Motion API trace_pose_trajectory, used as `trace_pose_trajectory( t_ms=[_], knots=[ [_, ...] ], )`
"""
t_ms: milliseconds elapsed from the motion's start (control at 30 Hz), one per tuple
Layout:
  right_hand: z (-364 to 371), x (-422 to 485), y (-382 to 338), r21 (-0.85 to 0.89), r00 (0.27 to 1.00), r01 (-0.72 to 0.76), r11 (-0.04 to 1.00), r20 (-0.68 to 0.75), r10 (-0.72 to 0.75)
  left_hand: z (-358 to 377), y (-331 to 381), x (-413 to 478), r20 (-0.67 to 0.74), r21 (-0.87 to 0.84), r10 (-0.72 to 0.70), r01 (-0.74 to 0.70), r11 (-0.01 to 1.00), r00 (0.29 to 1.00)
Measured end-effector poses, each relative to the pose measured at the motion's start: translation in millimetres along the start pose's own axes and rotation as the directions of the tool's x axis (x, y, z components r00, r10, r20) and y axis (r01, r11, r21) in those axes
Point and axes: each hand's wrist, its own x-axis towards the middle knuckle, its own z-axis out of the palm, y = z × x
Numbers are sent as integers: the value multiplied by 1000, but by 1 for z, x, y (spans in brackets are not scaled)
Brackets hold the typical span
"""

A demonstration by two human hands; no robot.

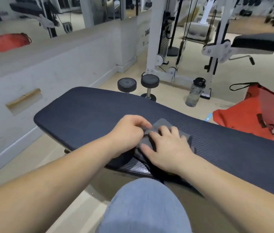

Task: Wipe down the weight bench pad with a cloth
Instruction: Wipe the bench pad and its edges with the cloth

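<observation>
The dark ribbed weight bench pad (85,113) runs from the upper left to the right edge of the head view. A grey cloth (162,123) lies bunched near the pad's front edge, partly hidden under both hands. My left hand (129,130) pinches the cloth's left edge between curled fingers. Flat on top of the cloth rests my right hand (166,147), fingers spread and pressing it onto the pad.
Two black dumbbells (127,84) stand on the floor behind the bench, beside a clear water bottle (195,93). A red bag (257,111) lies at the right. A white cable machine (159,47) and a second bench (264,42) stand further back. My knee (146,207) is below the pad.
</observation>
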Motion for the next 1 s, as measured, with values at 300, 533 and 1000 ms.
trace_pose_trajectory(
  t_ms=[300,533,1000],
  knots=[
    [-4,-14,99,-135,982,-72,988,164,94,38,61,12,196,346,49,-115,931,979],
    [-9,-24,205,-54,881,-446,894,152,448,105,43,14,220,332,187,-254,908,957],
    [30,-75,75,-54,995,67,996,72,-63,85,56,36,172,433,230,-283,856,958]
  ],
)
